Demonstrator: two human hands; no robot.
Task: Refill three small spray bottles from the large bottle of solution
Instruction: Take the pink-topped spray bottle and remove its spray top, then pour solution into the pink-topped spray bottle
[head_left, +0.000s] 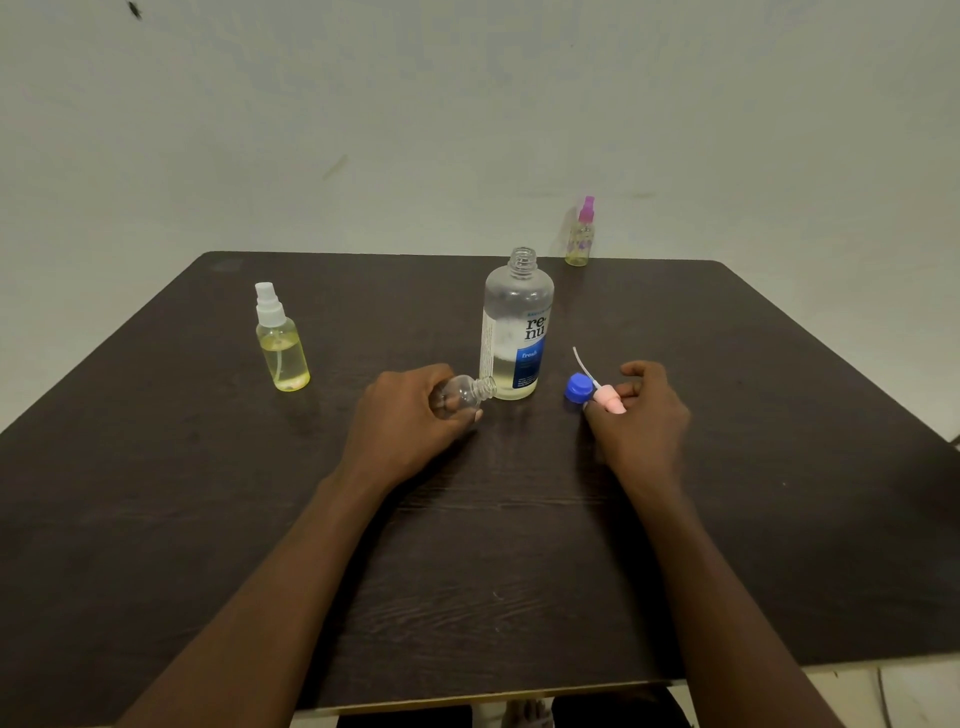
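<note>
Two grips: left hand (410, 421) around half-hidden clear bottle (466, 394), right hand (644, 415) around partly covered pink sprayer (609, 401).

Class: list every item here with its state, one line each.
Large clear blue-labelled bottle: upright, uncapped, partly full.
Round blue cap: off, on table.
Small clear plastic bottle: open, tilted, in left hand.
Pink spray head: detached, in right hand.
White-topped yellow spray bottle: upright, closed, filled.
Purple-topped spray bottle: upright, closed.

The left hand (405, 426) is covering the base of the empty spray bottle (466, 394) beside the large solution bottle (517, 322), whose fine print is blurring.
</note>
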